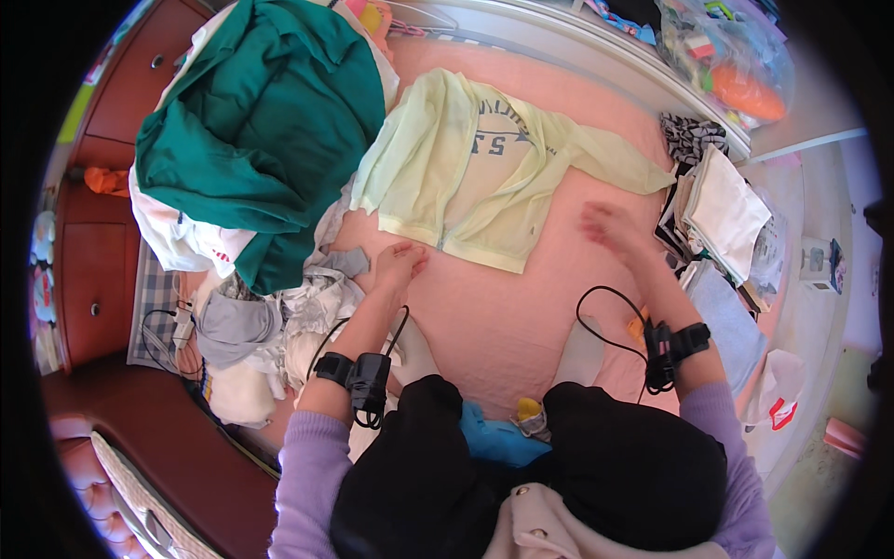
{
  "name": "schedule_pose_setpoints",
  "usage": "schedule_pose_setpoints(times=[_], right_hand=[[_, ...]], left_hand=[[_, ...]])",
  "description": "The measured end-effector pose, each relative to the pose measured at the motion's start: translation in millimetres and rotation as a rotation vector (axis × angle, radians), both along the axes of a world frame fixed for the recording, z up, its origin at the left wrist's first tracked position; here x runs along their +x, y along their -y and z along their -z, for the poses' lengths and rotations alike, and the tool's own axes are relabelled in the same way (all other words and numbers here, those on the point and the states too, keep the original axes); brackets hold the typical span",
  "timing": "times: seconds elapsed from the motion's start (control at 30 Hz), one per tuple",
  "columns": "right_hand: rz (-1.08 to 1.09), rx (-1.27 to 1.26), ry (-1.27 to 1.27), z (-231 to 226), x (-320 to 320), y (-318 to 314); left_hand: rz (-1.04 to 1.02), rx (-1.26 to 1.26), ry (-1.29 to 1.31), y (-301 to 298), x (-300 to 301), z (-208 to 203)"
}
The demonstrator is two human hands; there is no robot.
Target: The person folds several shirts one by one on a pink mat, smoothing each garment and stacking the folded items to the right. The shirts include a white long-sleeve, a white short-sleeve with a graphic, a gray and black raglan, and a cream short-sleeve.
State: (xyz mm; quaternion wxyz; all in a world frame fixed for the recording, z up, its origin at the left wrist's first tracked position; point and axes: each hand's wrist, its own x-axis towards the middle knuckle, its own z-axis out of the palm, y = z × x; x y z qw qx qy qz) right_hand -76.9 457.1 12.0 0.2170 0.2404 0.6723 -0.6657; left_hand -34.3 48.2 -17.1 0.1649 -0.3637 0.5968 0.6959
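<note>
A thin pale yellow-green zip jacket (503, 219) lies spread out on the pink bed sheet (475, 321), its right-hand sleeve stretched toward the folded clothes. Dark printing shows in its upper middle. My left hand (400, 265) is just below the jacket's lower left hem, fingers loosely bent and apart, holding nothing. Over the sheet beneath the outstretched sleeve is my right hand (613, 228), slightly blurred, its fingers extended and nothing in them.
A large heap with a green garment (261, 121) on top lies at the far left. Grey and white clothes (237, 326) are bunched below it. Folded clothes (726, 214) are stacked at the right, near a light blue cloth (722, 321). A clear bag (726, 70) stands far right.
</note>
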Motion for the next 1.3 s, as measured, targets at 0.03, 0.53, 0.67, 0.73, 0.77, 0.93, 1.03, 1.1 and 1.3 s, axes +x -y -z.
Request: schedule_pose_setpoints(times=[0.03, 0.53, 0.67, 0.73, 0.77, 0.93, 1.03, 1.1, 1.3], right_hand=[[-0.136, -0.009, 0.138, 0, 7, 24], [-0.148, -0.442, -0.025, -83, 17, 59], [-0.776, 0.202, 0.126, -72, 13, 34], [-0.915, 0.404, 0.124, -50, 22, 26], [-0.975, 0.605, 0.212, -41, 27, 23], [-0.922, 0.59, 0.179, -29, 24, 11], [-0.853, 0.872, 0.002, -40, -4, 13], [-0.753, 0.993, -0.164, -45, -27, 20], [-0.716, 0.878, -0.889, -34, -85, 83]], left_hand=[[-0.025, 0.072, 0.011, -3, 1, 4], [0.139, 0.698, -0.108, -28, -4, -35], [0.315, 0.533, 0.134, -36, 17, -25], [0.388, 0.45, 0.261, -38, 27, -17], [0.425, 0.436, 0.302, -39, 32, -15], [0.557, 0.39, 0.261, -39, 37, -15], [0.568, 0.406, 0.215, -40, 34, -19], [0.569, 0.427, 0.194, -40, 33, -22], [0.612, 0.595, 0.209, -42, 35, -22]])
